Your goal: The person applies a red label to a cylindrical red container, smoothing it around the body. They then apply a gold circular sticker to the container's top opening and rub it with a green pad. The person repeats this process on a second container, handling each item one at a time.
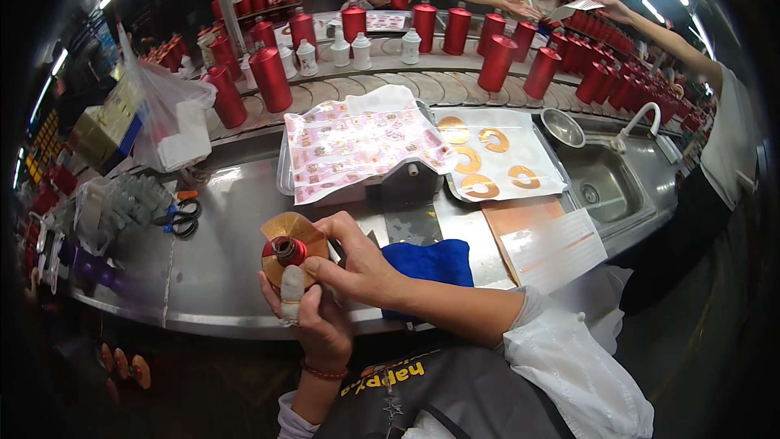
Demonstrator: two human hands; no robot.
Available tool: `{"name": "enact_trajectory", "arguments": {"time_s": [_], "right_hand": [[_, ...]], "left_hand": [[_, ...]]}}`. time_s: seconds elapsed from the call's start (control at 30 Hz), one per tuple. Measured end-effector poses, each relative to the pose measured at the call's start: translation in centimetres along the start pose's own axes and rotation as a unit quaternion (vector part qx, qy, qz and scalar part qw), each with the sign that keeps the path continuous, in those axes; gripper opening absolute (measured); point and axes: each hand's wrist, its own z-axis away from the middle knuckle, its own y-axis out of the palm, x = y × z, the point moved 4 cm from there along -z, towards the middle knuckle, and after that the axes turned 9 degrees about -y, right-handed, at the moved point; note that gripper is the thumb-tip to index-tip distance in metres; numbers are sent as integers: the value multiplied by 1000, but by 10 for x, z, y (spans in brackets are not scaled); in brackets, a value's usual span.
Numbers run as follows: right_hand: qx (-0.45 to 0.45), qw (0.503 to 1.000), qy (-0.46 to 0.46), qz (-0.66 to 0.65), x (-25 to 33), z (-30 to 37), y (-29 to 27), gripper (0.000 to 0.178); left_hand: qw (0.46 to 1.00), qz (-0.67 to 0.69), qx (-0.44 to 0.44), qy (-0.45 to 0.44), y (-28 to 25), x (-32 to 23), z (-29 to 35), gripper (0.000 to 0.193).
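A red bottle (297,253), its dark open neck tilted up toward me, is gripped by my left hand (323,332) from below. A white wrap covers one finger of that hand, which lies against the bottle's shoulder. Round the neck sits a gold curved decal (282,226), its upper part standing out past the bottle. My right hand (357,267) pinches the decal's right side, thumb on top and fingers curled behind. Most of the bottle's body is hidden beneath the decal and my hands.
Ahead lie a printed pink decal sheet (357,146) and a tray sheet (520,126) with several gold decals. A blue cloth (439,264) is by my right forearm, scissors (185,215) to the left. A sink (605,187) is at right. Red bottles (500,63) line the conveyor (439,91); co-workers reach beyond.
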Motion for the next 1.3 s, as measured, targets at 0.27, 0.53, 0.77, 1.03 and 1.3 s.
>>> {"name": "enact_trajectory", "arguments": {"time_s": [0.27, 0.53, 0.77, 1.03, 1.3], "right_hand": [[107, 994, -14, -20, -10, -10, -18, 25], [70, 997, -39, -2, -13, -3, -8, 33], [0, 999, -34, -13, -1, -3, -4, 34], [93, 995, -43, 2, -6, -25, -12, 46], [75, 988, 84, -105, -8, -20, -14, 38]], "left_hand": [[999, -42, 18, -24, -6, -3, 0, 30], [998, 36, 44, -18, -4, 17, -4, 30], [1000, -12, 21, 1, 11, 0, -4, 28], [999, -21, 13, -21, 5, 6, -3, 39], [993, 115, -16, -11, -1, 20, -14, 31]]}}
